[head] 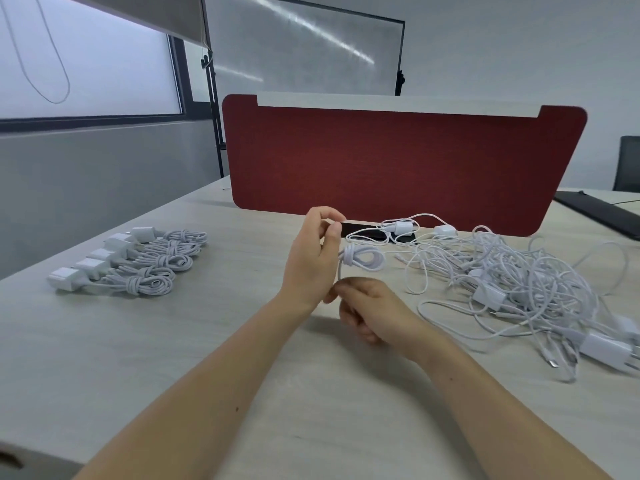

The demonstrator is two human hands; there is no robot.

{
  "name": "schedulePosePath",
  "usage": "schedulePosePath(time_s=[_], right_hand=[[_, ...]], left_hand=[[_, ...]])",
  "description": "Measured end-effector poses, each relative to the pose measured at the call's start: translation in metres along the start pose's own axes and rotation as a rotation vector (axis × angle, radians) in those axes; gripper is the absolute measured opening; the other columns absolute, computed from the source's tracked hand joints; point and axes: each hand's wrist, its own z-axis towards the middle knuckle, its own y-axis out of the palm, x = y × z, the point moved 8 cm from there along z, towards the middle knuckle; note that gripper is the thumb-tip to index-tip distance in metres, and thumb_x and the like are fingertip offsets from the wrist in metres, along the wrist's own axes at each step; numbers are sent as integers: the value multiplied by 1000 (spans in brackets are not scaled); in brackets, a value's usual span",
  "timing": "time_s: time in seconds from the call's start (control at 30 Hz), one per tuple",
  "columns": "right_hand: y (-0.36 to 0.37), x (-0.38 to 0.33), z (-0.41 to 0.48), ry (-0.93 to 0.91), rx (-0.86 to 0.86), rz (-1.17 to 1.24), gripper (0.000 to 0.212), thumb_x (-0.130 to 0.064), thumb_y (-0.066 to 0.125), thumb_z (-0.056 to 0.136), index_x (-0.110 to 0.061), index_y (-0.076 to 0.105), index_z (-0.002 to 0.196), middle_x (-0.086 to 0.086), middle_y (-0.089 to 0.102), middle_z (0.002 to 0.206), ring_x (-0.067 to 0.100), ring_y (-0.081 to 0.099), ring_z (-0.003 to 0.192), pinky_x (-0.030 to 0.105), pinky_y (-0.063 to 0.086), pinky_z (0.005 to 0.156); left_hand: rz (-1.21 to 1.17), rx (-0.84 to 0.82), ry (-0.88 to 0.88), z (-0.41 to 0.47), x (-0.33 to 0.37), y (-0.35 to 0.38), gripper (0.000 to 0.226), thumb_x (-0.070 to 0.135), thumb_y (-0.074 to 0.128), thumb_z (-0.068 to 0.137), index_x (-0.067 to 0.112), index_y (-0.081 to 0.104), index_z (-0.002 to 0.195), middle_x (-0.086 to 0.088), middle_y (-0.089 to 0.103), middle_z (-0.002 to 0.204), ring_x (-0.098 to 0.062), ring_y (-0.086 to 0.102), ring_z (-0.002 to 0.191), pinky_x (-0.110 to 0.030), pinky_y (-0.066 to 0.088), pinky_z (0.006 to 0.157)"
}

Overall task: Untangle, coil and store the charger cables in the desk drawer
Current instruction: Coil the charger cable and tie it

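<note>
A small white coil of charger cable (pixel 364 258) hangs above the desk between my hands. My left hand (pixel 313 258) is raised and pinches the cable near the coil's top with thumb and fingers. Just below it, my right hand (pixel 367 306) has curled fingers round the cable's loose strand. A tangled heap of white cables and plugs (pixel 512 282) lies to the right on the desk. Several coiled chargers (pixel 135 263) lie in a row on the left. No drawer is in view.
A red fabric divider (pixel 398 161) stands across the back of the light wooden desk (pixel 194 341). A black cable slot (pixel 367 233) sits at its foot. A dark flat object (pixel 602 211) lies far right, with a chair (pixel 628 164) behind.
</note>
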Motion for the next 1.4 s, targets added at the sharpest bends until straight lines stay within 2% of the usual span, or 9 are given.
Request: schedulePosePath(time_s=[0.13,0.3,0.43,0.53,0.67,0.87,1.0,1.23,1.4], right_hand=[[7,-14,-2,-107,17,-332,34,-25,41,104,-22,66,81,-9,47,48,4,38,40,25,34,46],[-28,-45,-10,-313,300,-676,33,-33,47,100,-22,59,71,-11,54,59,9,49,61,36,40,62],[-59,-53,-11,-373,439,-561,34,-31,53,100,-17,62,71,-8,48,58,8,43,57,35,38,61],[-67,-44,-7,-310,403,-268,34,-26,55,100,-20,62,67,-13,45,50,3,38,48,21,31,51],[-59,-21,-2,-97,286,93,39,-32,57,99,-22,63,61,-5,42,52,8,32,46,19,25,45],[-54,-11,-1,-67,290,308,20,-4,50,96,-19,62,90,-4,41,52,9,30,42,17,20,41],[-41,-13,1,-71,176,482,13,-8,46,98,-17,54,92,-1,45,61,11,37,47,19,21,40],[-41,-22,0,-94,192,392,23,-30,48,99,-19,56,82,1,45,63,13,41,51,21,24,42],[-53,-16,-1,-112,299,292,31,-30,53,101,-26,66,73,1,40,59,11,33,47,19,20,40]], left_hand=[[272,-83,22,0,-8,-2,9,22,45,103,25,49,110,10,52,74,-9,49,58,-39,47,64],[365,-293,-30,-2,-18,8,7,26,47,101,33,48,104,8,56,76,-15,56,67,-43,50,71],[273,-394,5,-6,-7,23,8,21,47,102,27,52,103,11,50,68,-10,45,59,-37,44,63],[58,-393,-9,-7,4,29,18,11,46,102,27,54,98,15,48,63,-6,41,54,-24,38,54],[-154,-270,-52,-7,13,25,18,7,50,102,22,58,97,6,50,65,-7,41,50,-19,37,46],[-130,-129,-111,-3,7,18,18,19,53,101,20,69,92,15,58,64,-4,44,50,-19,37,47],[-149,-46,-187,-1,3,13,29,24,50,103,17,75,92,11,57,57,-8,41,47,-21,35,47],[-33,-1,-237,0,-5,8,36,29,46,104,16,77,91,12,61,61,-4,46,51,-26,39,57],[-77,-274,-490,-14,-17,32,45,41,36,106,13,70,96,1,51,67,-8,39,48,-19,32,43]])
